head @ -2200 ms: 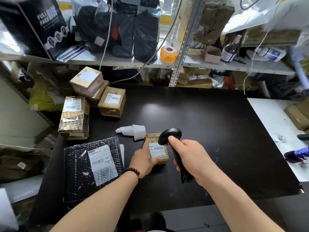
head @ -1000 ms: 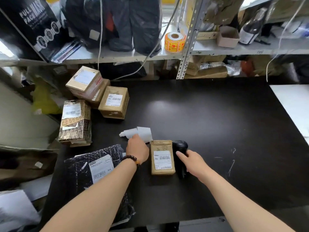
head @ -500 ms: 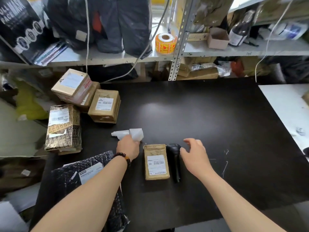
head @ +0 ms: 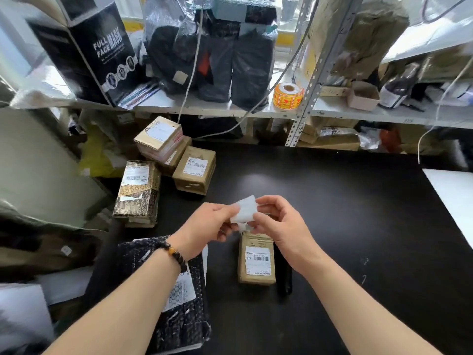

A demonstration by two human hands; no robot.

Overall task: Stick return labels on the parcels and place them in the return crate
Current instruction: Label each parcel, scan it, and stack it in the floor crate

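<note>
Head camera looked down on a black counter (head: 345, 201). At the centre of the frame, the left hand (head: 210, 224) and right hand (head: 279, 226) were close together above the counter, each pinching an edge of a small white label sheet (head: 244, 208), apparently to peel it. Just below them, a small brown parcel (head: 257, 257) lay flat on the counter, bearing one printed barcode label. A black scanner (head: 284, 278) lay just beside its right edge.

A black bubble mailer (head: 179, 311) lay at lower left, partly under the left forearm. More parcels sat at centre left: a patterned box (head: 138, 193), a brown box (head: 195, 170) and a taped box (head: 160, 135) stacked on another. No return crate was in view.

Judging from this, the task was at an early stage. The label in hand was not yet stuck on, and no parcel appeared crated. Whether the other parcels carried return labels could not be told.
</note>
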